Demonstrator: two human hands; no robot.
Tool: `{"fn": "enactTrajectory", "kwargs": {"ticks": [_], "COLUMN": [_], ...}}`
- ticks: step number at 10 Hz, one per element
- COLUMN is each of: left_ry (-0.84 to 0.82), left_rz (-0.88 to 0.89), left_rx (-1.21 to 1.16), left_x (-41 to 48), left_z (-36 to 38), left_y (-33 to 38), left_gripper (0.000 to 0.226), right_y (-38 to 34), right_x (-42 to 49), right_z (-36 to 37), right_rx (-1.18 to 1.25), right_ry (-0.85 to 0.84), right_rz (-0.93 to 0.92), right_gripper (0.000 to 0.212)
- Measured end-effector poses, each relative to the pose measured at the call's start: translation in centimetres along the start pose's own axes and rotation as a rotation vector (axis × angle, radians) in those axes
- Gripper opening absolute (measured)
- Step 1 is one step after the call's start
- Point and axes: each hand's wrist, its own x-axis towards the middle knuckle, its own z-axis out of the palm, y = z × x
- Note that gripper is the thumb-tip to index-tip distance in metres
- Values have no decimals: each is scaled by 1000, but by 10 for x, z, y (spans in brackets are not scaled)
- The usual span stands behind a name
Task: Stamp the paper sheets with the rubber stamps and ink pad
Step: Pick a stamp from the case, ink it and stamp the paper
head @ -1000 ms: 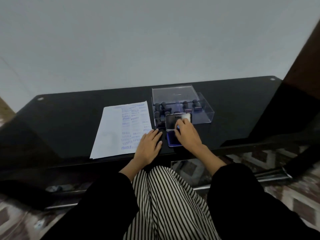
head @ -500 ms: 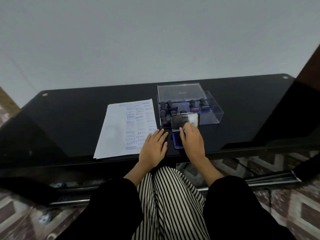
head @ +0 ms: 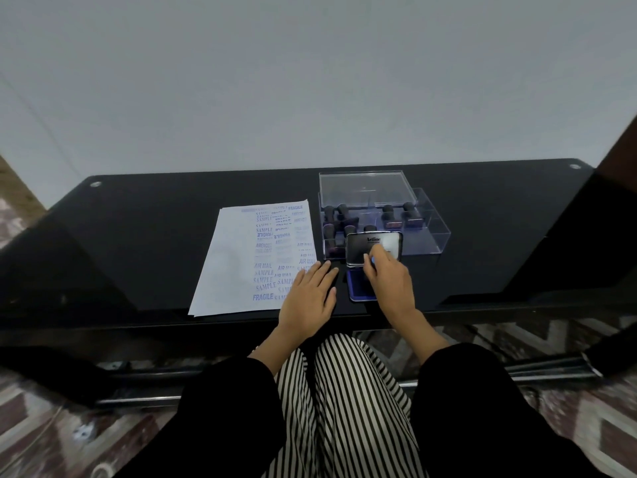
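Note:
A white paper sheet (head: 238, 263), covered in blue stamped words, lies on the black glass table (head: 148, 236). My left hand (head: 308, 298) rests flat on the sheet's near right corner, fingers straight. The ink pad (head: 355, 289) lies open to its right, with its silver lid (head: 362, 248) standing up behind it. Over the pad, my right hand (head: 389, 284) has its fingers curled round a small rubber stamp (head: 372, 260). Only the stamp's blue inked end shows.
A clear plastic box (head: 429, 232) behind the ink pad holds several dark-handled stamps (head: 341, 215). Its clear lid (head: 362, 191) leans up at the back. The table's near edge runs just under my wrists. My striped lap is below it.
My right hand has lifted a little off the pad, and the stamp's blue end now shows between thumb and fingers. The left hand stays on the paper's corner.

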Motion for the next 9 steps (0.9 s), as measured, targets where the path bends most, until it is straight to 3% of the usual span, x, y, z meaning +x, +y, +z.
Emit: {"fn": "enactTrajectory", "kwargs": {"ticks": [2,5,9], "left_ry": [6,2,-5], "left_rz": [-2,1,0], "left_rx": [1,14,2], "left_x": [0,1,0], "left_z": [0,1,-2], "left_y": [0,-1,0], "left_gripper": [78,78,81], "right_y": [0,9,4], "right_x": [-3,-16,-2], "right_z": [1,5,-1], "right_rx": [-19,-132,-190], "right_ry": [80,252,162], "right_rz": [-38,-241,-151], "right_gripper": [11,11,22]}}
